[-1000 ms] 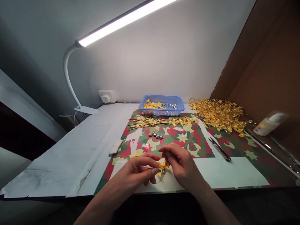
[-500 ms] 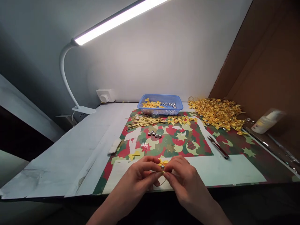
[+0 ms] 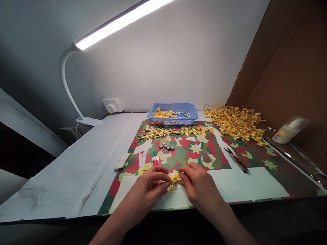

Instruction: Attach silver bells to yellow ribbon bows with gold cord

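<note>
Both of my hands meet over the near edge of the table and pinch one small yellow ribbon bow [image 3: 174, 179] between their fingertips. My left hand [image 3: 149, 188] grips the bow's left side with thumb and fingers. Its right side is held by my right hand [image 3: 198, 186]. The bow hangs just above the red, green and white patterned paper [image 3: 204, 151]. A few loose silver bells [image 3: 166, 147] lie on that paper beyond my hands.
A blue basket [image 3: 172, 114] with yellow bows and silver bells stands at the back. Gold wire strands [image 3: 155, 133], a row of bows [image 3: 196, 130] and a large heap of finished bows [image 3: 236, 121] lie nearby. Scissors [image 3: 236, 159], a bottle [image 3: 288, 130] and a lamp [image 3: 84, 119] surround the paper.
My hands have drawn closer together on the bow and lowered it toward the paper. The view has shifted slightly; nothing else on the table moved.
</note>
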Motion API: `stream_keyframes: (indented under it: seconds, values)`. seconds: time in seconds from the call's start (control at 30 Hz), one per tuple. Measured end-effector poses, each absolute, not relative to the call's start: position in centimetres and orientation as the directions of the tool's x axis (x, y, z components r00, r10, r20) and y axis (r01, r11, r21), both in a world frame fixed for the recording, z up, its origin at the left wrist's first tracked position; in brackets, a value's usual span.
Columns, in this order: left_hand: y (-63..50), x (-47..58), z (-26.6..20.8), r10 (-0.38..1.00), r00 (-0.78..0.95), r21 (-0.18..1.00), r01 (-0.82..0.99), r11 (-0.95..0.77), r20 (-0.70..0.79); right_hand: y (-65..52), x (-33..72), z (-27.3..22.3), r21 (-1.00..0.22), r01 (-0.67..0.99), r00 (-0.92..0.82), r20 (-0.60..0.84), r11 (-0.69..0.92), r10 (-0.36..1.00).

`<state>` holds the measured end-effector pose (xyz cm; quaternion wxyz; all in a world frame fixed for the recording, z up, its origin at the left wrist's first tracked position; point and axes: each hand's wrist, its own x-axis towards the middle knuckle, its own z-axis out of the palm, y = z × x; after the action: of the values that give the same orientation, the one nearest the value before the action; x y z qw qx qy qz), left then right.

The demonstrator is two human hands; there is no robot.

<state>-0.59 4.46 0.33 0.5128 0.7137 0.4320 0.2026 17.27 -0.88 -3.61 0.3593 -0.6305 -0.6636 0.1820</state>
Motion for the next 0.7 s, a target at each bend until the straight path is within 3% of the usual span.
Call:
stream_keyframes:
  seconds: [0.2,0.43,0.7]
  values:
    - [3.9,-1.3,-0.1,0.830,0.523,0.941,0.338,0.008,-0.194,-0.2,16.4,-3.8,-0.652,0.739,0.018,0.272,0.170,0.962]
    - [2.6,-1.3,1.7,0.810,0.511,0.954,0.226,0.197,-0.288,-1.5,16.0,-3.4,-0.622,0.737,0.009,0.401,0.265,0.916]
    - [2.2,-1.1,1.7,0.789,0.590,0.985,0.133,0.114,-0.171,-2.7,15.9,-1.8,-0.687,0.627,-0.013,0.461,0.366,0.887]
